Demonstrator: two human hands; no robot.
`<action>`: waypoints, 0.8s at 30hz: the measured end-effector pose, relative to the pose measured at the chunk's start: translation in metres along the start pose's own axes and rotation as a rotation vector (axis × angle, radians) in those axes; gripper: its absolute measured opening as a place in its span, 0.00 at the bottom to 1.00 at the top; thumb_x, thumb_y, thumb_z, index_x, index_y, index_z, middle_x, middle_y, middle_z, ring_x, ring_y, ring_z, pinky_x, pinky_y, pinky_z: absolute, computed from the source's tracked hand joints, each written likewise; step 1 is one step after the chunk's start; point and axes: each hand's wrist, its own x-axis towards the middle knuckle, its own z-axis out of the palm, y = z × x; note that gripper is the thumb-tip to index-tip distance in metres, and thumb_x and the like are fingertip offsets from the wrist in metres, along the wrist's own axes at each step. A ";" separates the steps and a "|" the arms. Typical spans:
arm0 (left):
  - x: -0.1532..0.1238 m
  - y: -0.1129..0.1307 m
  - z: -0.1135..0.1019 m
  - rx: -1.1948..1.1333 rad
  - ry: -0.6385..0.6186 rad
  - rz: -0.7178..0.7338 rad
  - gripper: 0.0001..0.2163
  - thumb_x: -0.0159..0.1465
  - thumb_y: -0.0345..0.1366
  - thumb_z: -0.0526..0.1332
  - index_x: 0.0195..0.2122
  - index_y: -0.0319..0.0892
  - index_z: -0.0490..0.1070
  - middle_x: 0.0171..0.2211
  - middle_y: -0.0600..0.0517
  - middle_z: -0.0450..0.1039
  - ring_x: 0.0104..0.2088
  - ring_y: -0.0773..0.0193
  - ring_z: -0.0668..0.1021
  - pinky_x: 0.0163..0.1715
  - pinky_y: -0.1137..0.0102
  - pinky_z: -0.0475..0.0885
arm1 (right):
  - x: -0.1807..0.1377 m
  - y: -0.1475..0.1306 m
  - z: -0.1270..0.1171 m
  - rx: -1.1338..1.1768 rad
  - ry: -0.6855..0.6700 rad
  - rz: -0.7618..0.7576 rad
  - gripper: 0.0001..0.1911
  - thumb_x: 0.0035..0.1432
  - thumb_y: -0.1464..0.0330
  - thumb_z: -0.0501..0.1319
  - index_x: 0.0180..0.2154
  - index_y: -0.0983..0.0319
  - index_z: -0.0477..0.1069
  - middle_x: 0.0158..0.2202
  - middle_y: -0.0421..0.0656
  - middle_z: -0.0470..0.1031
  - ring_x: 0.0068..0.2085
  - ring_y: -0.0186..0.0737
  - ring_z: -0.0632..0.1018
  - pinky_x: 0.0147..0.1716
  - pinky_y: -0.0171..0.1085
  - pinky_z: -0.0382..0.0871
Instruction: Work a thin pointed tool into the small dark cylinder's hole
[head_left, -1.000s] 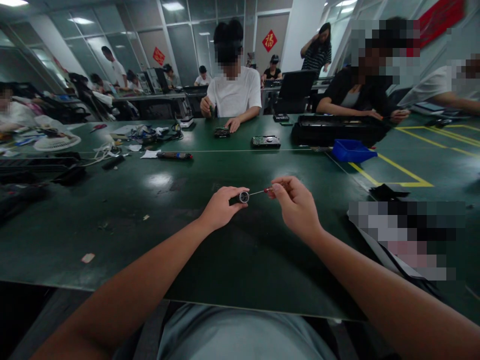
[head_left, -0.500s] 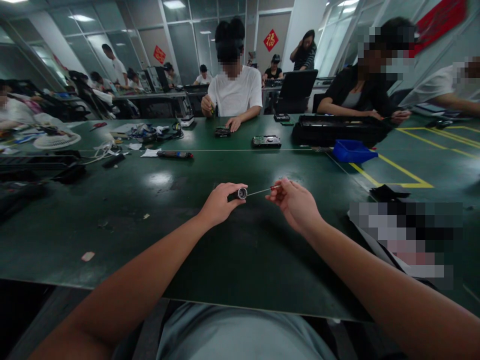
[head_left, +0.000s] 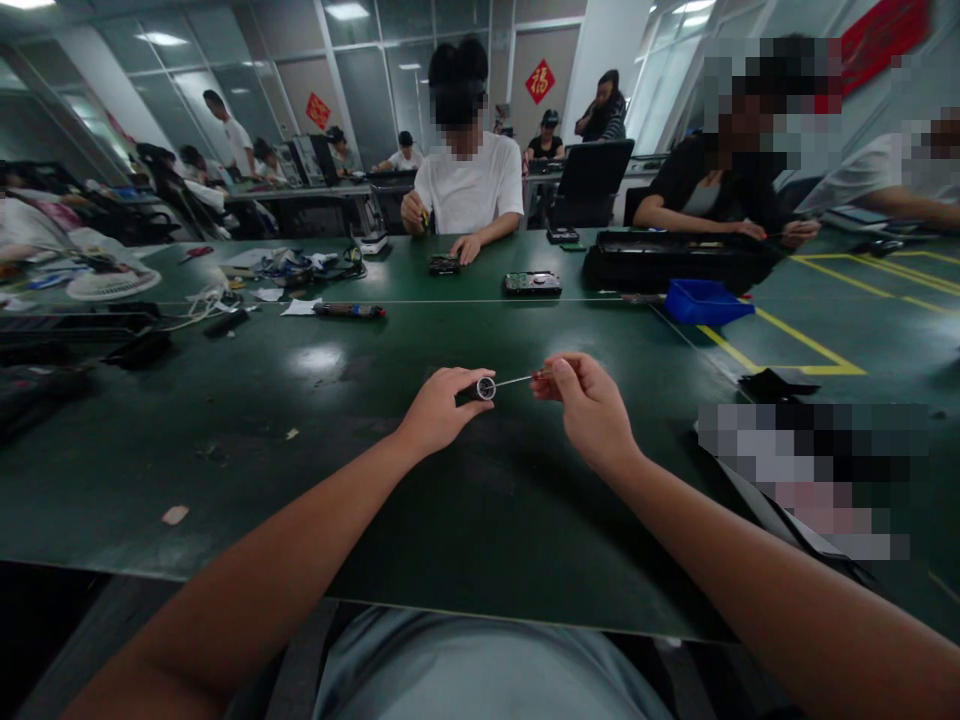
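Note:
My left hand (head_left: 439,408) is closed on a small dark cylindrical part with a round silvery rim (head_left: 486,388), its open end facing me and to the right. My right hand (head_left: 600,410) pinches the reddish handle of a thin screwdriver (head_left: 514,380). Its metal shaft points left, and the tip is at the mouth of the cylindrical part. How deep the tip reaches, I cannot tell. Both hands are held above the green table (head_left: 450,520).
Across the table a person in a white shirt (head_left: 472,185) handles a small dark device (head_left: 445,264). A hard drive (head_left: 532,284), a blue scoop-like tray (head_left: 709,302), a long black housing (head_left: 675,260) and an electric screwdriver (head_left: 350,311) lie farther back. Cables and parts crowd the left.
My right hand has turned and shifted slightly left, covering more of the screwdriver's handle. The cylindrical part's rim has turned a little toward me. My left arm is nearly still.

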 end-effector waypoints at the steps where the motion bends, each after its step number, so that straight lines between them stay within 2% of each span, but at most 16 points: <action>1: 0.000 0.000 0.000 -0.001 0.004 0.002 0.19 0.62 0.36 0.68 0.55 0.49 0.73 0.51 0.50 0.77 0.51 0.55 0.75 0.55 0.56 0.68 | -0.001 -0.003 -0.001 -0.055 0.002 -0.013 0.13 0.65 0.56 0.58 0.40 0.60 0.70 0.34 0.43 0.79 0.34 0.40 0.80 0.36 0.43 0.76; 5: -0.001 -0.003 0.000 -0.003 0.016 0.015 0.19 0.62 0.36 0.68 0.55 0.49 0.73 0.51 0.51 0.77 0.51 0.56 0.75 0.54 0.58 0.68 | -0.004 -0.016 -0.004 -0.359 0.033 -0.054 0.16 0.63 0.54 0.61 0.30 0.60 0.71 0.25 0.42 0.77 0.26 0.37 0.76 0.27 0.37 0.67; 9: -0.002 -0.005 0.001 0.006 0.013 0.028 0.20 0.62 0.37 0.68 0.56 0.49 0.73 0.50 0.51 0.77 0.51 0.56 0.75 0.54 0.58 0.68 | -0.005 -0.021 -0.006 -0.476 0.038 -0.120 0.19 0.61 0.54 0.62 0.24 0.59 0.68 0.20 0.39 0.74 0.21 0.34 0.70 0.23 0.36 0.60; 15: -0.003 -0.006 0.000 0.007 0.006 0.015 0.19 0.63 0.36 0.68 0.56 0.49 0.73 0.51 0.51 0.77 0.51 0.56 0.75 0.54 0.58 0.68 | -0.008 -0.019 -0.006 -0.519 -0.055 -0.223 0.15 0.61 0.55 0.63 0.30 0.59 0.73 0.25 0.40 0.76 0.25 0.37 0.74 0.26 0.37 0.62; 24: -0.002 -0.008 0.001 0.000 0.026 0.035 0.19 0.62 0.35 0.69 0.55 0.48 0.73 0.50 0.51 0.77 0.50 0.56 0.75 0.53 0.59 0.68 | -0.009 -0.021 -0.007 -0.498 -0.125 -0.368 0.07 0.63 0.64 0.61 0.39 0.60 0.74 0.34 0.44 0.80 0.34 0.42 0.80 0.35 0.41 0.71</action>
